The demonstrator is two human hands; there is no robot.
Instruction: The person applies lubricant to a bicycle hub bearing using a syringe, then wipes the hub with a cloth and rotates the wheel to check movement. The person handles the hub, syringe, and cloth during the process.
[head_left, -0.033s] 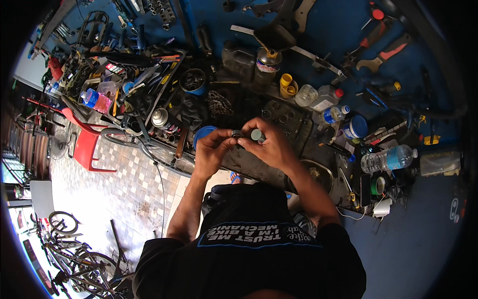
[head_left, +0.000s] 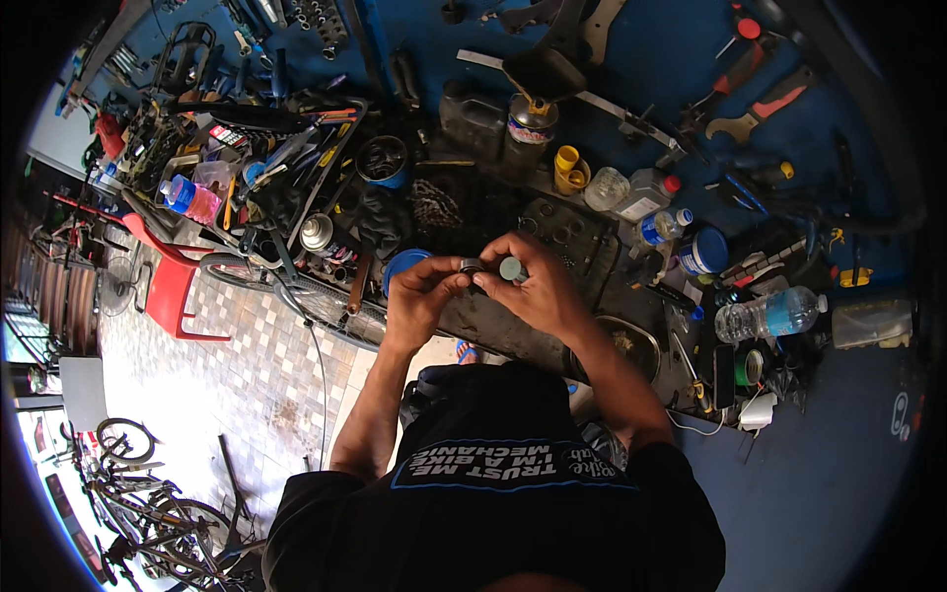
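Note:
My left hand [head_left: 419,301] is closed, with a small dark metal ring [head_left: 472,264] pinched between thumb and fingertips. Facing it, my right hand [head_left: 541,288] is also closed, its thumb tip touching or almost touching the ring. Curled in the right hand's fingers is a small cylinder with a pale grey-green round end [head_left: 511,269]. Both hands are held up in front of the bench edge. Behind the left hand, a blue round lid or tub [head_left: 406,266] is partly hidden. A dark tray with several rings [head_left: 557,229] lies beyond the right hand.
A chain [head_left: 434,202], a spray can [head_left: 318,233] and a tub of dark contents [head_left: 383,163] crowd the bench. Bottles [head_left: 663,226] and a metal bowl [head_left: 641,340] stand to the right. Left are a bicycle wheel [head_left: 340,314] and a red chair [head_left: 176,296].
The ring and the pale-ended cylinder have shifted very slightly to the right in my fingers. My arms and the bench look the same.

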